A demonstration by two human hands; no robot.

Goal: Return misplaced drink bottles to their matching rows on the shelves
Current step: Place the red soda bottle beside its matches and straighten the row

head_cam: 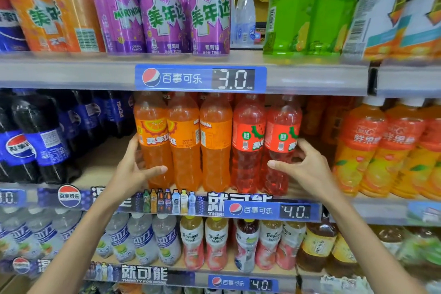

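We see a drinks shelving unit (71, 74) with three shelves in view, and we go from the big things to the small ones.

On the top shelf stand orange Mirinda cans (55, 14) at the left, purple grape Mirinda cans (164, 14) in the middle, and two green bottles (312, 7) at the right. On the middle shelf, dark Pepsi bottles (40, 141) fill the left part, and there is a bare stretch of shelf between them and the middle group. In the middle stand three orange Mirinda bottles (183, 141) in a row, touching each other, and just beside them on the right two red Mirinda bottles (265, 143). Further right are orange juice bottles (381, 150) with white caps. On the lower shelf we see pale grey bottles (143, 238) at the left, Tropicana bottles (202, 243) in the middle and brown tea bottles (317, 246) at the right.

Both arms reach up from the near bottom edge to the middle shelf. Our left hand (136, 169) is curved around the left side of the leftmost orange bottle, the thumb lying across its lower front, the fingers behind it. Our right hand (303, 164) is curved around the right side of the rightmost red bottle, the thumb pointing left over its lower front. So the two hands enclose the group of five bottles from both ends. All five stand upright on the shelf.

A blue Pepsi price tag (200, 78) on the upper rail shows 3.0, and a smaller one (272, 210) under the red bottles shows 4.0.
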